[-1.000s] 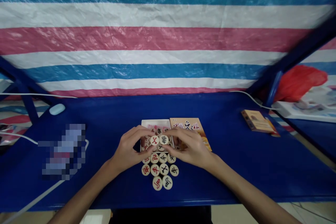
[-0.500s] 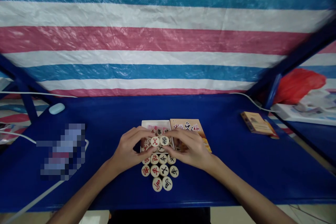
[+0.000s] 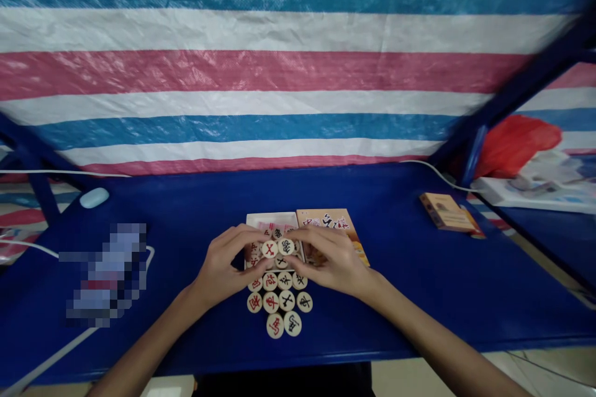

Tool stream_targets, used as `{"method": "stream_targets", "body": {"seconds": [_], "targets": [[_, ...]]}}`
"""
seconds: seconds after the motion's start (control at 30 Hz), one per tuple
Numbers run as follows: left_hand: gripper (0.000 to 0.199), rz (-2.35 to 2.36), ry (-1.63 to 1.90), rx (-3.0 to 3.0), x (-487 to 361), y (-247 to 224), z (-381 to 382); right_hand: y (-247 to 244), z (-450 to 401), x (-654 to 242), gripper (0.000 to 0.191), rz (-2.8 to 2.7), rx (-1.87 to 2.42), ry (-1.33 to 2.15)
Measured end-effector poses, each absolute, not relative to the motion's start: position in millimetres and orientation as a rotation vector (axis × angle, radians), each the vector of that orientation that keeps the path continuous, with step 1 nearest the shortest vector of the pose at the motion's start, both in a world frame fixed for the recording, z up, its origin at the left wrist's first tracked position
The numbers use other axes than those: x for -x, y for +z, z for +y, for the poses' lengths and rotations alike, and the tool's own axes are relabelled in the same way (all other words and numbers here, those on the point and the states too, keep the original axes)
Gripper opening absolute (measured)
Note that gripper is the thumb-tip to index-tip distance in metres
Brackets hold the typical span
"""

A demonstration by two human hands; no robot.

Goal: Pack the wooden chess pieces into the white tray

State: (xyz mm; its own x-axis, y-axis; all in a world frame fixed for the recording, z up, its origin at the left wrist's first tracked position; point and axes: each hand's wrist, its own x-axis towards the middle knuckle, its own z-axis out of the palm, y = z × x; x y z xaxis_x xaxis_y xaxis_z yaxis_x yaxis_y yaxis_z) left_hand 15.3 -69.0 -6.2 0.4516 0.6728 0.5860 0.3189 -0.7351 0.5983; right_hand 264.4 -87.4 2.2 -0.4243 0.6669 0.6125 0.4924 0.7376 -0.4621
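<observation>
Between the thumb and fingers of my left hand is a xiangqi piece with a red character. My right hand pinches a black-marked xiangqi piece, side by side with the red one. Both are held over the near part of a white open box, where more pieces lie, partly hidden by my fingers. Several round pieces, such as a red-marked one and a black-marked one, lie face up in rows on the table before the box. A tan printed lid lies against the box's right side, half behind my right hand.
The blue table backs onto a striped plastic sheet. At left are a pale blue oval case, a pixelated item and white cables. A small tan box and a red plastic bag are at right.
The view has shifted slightly, so the table things appear a little further left. Both hands keep hold of the same two pieces in nearly the same place over the box.
</observation>
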Motion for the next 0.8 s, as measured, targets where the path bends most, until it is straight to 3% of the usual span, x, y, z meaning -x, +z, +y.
{"method": "stream_targets", "body": {"seconds": [0.43,0.67,0.8], "targets": [[0.029,0.857,1.205,-2.338,-16,-7,-68,-3,-85,-265,0.033,-2.135,0.912,0.24],[0.017,1.291,1.251,-2.318,-13,-9,-48,1,-69,-264,0.02,-2.044,1.183,0.036],[0.016,1.407,1.19,-2.302,-10,-18,-39,-4,-59,-266,0.024,-2.116,1.279,-0.011]]}}
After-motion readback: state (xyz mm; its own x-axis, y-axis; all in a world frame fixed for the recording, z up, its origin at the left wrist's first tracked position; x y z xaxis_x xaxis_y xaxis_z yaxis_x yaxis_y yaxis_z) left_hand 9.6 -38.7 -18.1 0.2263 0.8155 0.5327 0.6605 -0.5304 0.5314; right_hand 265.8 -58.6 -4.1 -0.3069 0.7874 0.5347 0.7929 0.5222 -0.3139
